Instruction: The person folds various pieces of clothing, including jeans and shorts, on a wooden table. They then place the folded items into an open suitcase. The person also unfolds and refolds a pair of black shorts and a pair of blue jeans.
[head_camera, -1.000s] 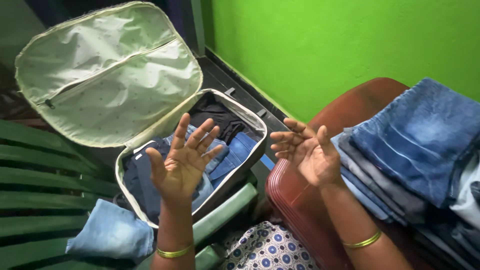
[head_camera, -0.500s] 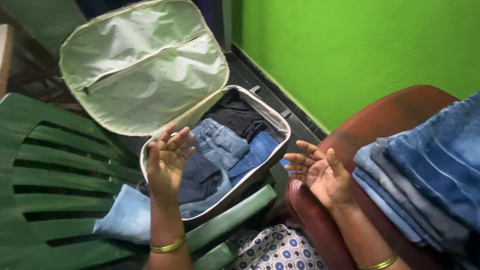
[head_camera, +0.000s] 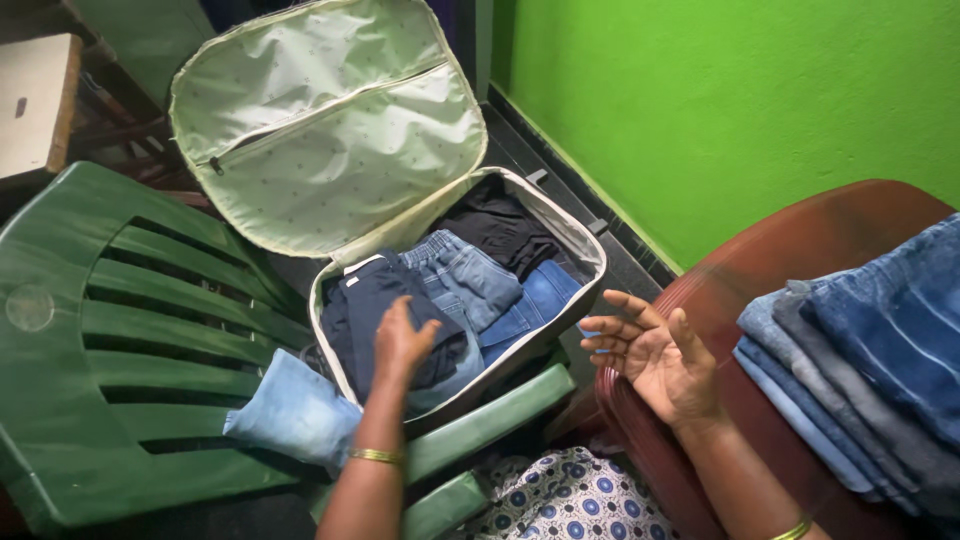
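Observation:
An open suitcase (head_camera: 575, 228) with a pale green lining lies on a green plastic chair (head_camera: 130, 330), packed with folded jeans (head_camera: 470, 285) and dark clothes (head_camera: 385, 310). My left hand (head_camera: 402, 340) reaches down over the dark clothes in the case, fingers loosely apart, holding nothing. My right hand (head_camera: 655, 355) hovers palm up beside the suitcase's near right edge, fingers spread and empty. A light blue folded garment (head_camera: 295, 410) rests on the chair seat just left of my left forearm.
A stack of folded jeans (head_camera: 870, 350) sits on a reddish-brown chair (head_camera: 790, 240) at the right. The suitcase lid (head_camera: 330, 130) stands open at the back. A bright green wall (head_camera: 720, 90) runs behind. A wooden stool (head_camera: 35, 100) is at far left.
My left hand dropped from a raised, spread pose down onto the clothes in the suitcase. My right hand stayed open and lowered slightly. The view shifted, showing more of the green chair.

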